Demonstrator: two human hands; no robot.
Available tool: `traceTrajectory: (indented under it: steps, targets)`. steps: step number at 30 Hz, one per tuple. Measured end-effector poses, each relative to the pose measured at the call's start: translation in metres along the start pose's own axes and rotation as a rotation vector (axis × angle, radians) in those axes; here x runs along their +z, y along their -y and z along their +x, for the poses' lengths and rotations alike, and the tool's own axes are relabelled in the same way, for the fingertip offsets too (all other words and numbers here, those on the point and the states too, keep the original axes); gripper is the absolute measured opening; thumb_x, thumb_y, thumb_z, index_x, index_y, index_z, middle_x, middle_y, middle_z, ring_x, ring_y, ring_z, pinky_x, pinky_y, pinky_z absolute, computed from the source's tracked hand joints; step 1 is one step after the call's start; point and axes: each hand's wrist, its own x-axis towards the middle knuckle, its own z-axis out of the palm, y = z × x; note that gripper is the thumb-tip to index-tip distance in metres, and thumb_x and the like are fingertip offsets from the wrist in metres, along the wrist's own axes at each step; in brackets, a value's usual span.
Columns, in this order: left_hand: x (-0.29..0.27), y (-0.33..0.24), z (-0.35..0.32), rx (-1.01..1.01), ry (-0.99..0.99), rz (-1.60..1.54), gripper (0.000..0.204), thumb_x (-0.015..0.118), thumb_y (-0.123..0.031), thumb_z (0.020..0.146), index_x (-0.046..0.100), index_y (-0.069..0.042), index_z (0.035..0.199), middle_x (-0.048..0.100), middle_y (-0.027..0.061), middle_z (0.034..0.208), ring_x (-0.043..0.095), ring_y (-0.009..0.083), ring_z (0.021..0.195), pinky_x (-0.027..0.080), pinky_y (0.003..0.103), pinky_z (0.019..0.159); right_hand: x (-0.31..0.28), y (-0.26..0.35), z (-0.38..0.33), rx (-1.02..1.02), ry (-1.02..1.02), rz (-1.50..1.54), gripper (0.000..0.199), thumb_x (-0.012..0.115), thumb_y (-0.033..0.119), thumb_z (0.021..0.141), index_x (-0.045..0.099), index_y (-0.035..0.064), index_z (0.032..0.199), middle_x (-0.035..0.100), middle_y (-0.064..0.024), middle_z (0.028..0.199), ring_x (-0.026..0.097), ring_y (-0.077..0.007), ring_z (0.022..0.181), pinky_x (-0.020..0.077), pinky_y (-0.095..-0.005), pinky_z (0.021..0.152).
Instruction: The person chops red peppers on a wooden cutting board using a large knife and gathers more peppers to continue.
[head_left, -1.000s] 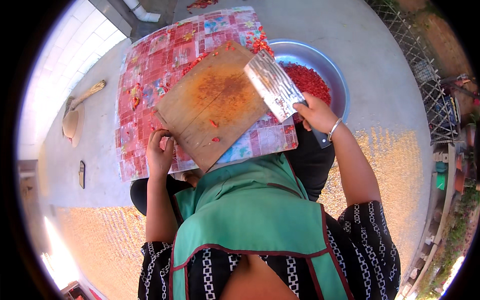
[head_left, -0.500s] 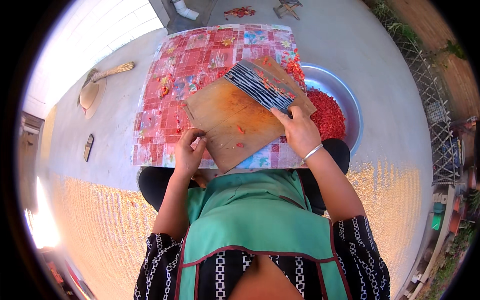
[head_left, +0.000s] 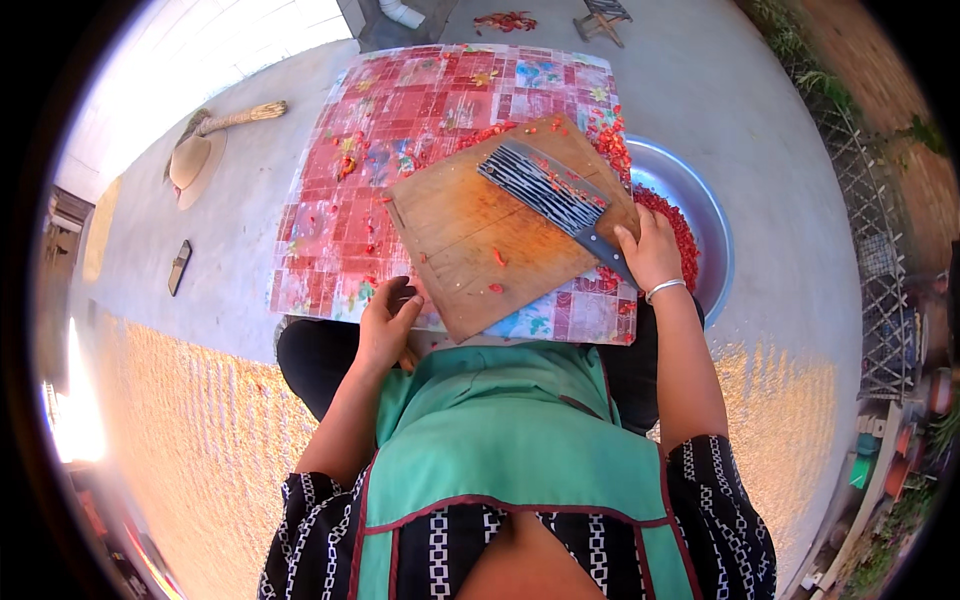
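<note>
A wooden cutting board [head_left: 460,240] lies aslant on the table. On its right part rests a cleaver [head_left: 545,185] with a dark, white-streaked blade with red bits on it; its black handle points toward me. My right hand [head_left: 655,250], with a silver bangle at the wrist, is at the board's right corner beside the handle, thumb over the board and fingers round its outer edge. My left hand [head_left: 388,322] hovers by the table's front edge, left of the board. Its fingers are loosely bent and apart, holding nothing. A few red pepper bits [head_left: 497,257] lie on the board.
A patterned red cloth covers the table [head_left: 400,110], with red bits scattered over it. Right of it stands a metal basin [head_left: 718,240] holding chopped red peppers [head_left: 685,235]. A straw hat [head_left: 195,165], a brush [head_left: 240,117] and a small folding stool [head_left: 602,20] are on the floor.
My right hand has let go of the cleaver and moved right to the board's corner. My left hand has come off the board's left edge. The cleaver stays lying on the board.
</note>
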Motion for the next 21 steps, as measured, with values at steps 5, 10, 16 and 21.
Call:
traceTrajectory:
  steps: [5,10,16,21]
  targets:
    - [0.017,-0.016,0.003,-0.029,0.024,-0.122,0.052,0.059,-0.008,0.088,0.039,0.005,0.134,0.056,0.0169,0.121,0.056,0.0226,0.111,0.046,0.034,0.093,-0.002,0.008,-0.010,0.004,0.016,0.020,0.064,0.066,0.035,0.083,0.044,0.0008,0.132,0.043,-0.0255,0.133,0.045,-0.0406,0.120,0.0408,-0.0444,0.099]
    - [0.030,-0.034,0.000,0.141,-0.143,-0.012,0.051,0.062,-0.006,0.086,0.042,0.004,0.132,0.055,0.0149,0.121,0.054,0.0221,0.115,0.045,0.033,0.095,-0.015,0.020,-0.036,-0.081,0.128,-0.006,0.048,0.069,0.027,0.079,0.050,0.0022,0.116,0.058,-0.0212,0.109,0.059,-0.0366,0.097,0.0493,-0.0443,0.080]
    - [0.109,-0.093,0.002,-0.233,0.391,-0.428,0.047,0.057,-0.020,0.093,0.042,0.000,0.133,0.059,0.0128,0.115,0.054,0.0193,0.112,0.043,0.034,0.096,-0.001,0.047,-0.070,-0.067,0.045,0.216,0.033,0.067,0.022,0.080,0.052,0.0045,0.104,0.062,-0.0165,0.088,0.062,-0.0351,0.076,0.0493,-0.0444,0.064]
    - [0.180,-0.090,0.044,0.105,0.344,-0.126,0.028,0.054,-0.018,0.095,0.046,-0.002,0.116,0.058,0.0095,0.092,0.060,0.0176,0.085,0.051,0.031,0.074,-0.017,0.062,-0.091,-0.208,-0.116,0.404,0.038,0.063,0.020,0.085,0.052,-0.0005,0.116,0.059,-0.0219,0.102,0.061,-0.0398,0.089,0.0496,-0.0432,0.075]
